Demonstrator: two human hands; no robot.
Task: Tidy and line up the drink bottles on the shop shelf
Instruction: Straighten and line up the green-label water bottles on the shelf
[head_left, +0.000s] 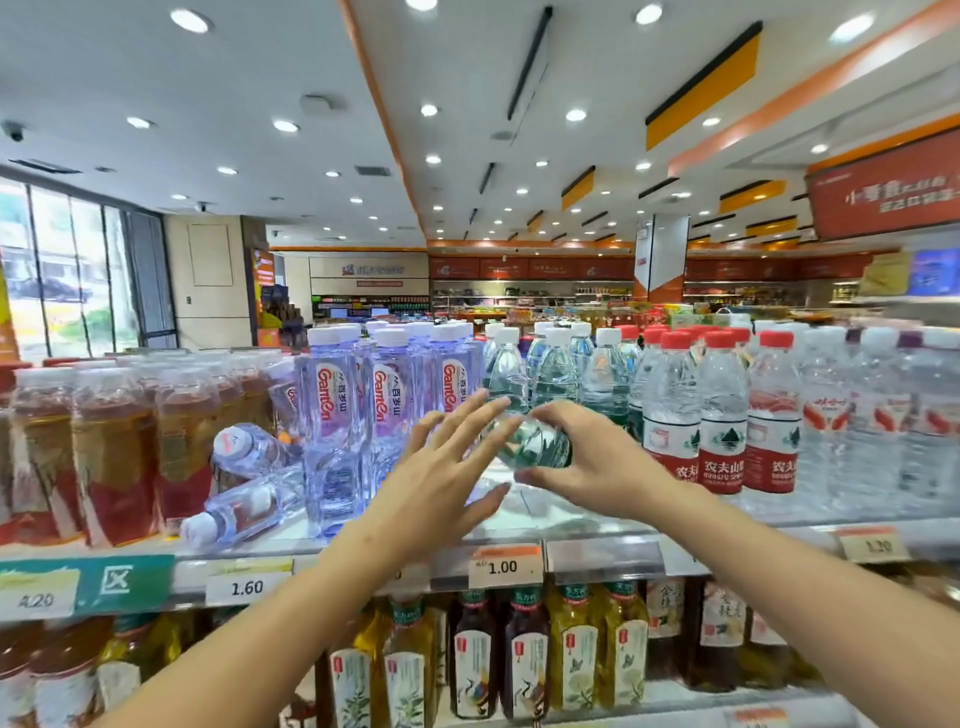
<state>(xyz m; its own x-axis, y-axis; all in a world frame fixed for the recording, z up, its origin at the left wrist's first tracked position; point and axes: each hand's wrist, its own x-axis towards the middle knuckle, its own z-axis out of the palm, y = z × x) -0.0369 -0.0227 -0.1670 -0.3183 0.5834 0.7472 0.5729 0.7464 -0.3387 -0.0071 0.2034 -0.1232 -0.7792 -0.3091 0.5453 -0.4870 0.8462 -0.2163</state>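
My right hand (582, 457) is shut on a clear green-tinted water bottle (535, 441), held above the top shelf's front. My left hand (447, 467) is open beside it, fingers spread, fingertips near the bottle's left side. Behind stand upright green-tinted water bottles (556, 374) with white caps. To the left are purple Ganten bottles (332, 410); two Ganten bottles (249, 478) lie toppled on the shelf. Red-capped Nongfu bottles (722, 415) stand in rows on the right.
Brown tea bottles (114, 447) fill the shelf's left end, clear white-capped bottles (878, 415) the right end. Price tags (501, 566) line the shelf edge (602, 556). A lower shelf holds tea bottles (524, 654). The shop floor stretches behind.
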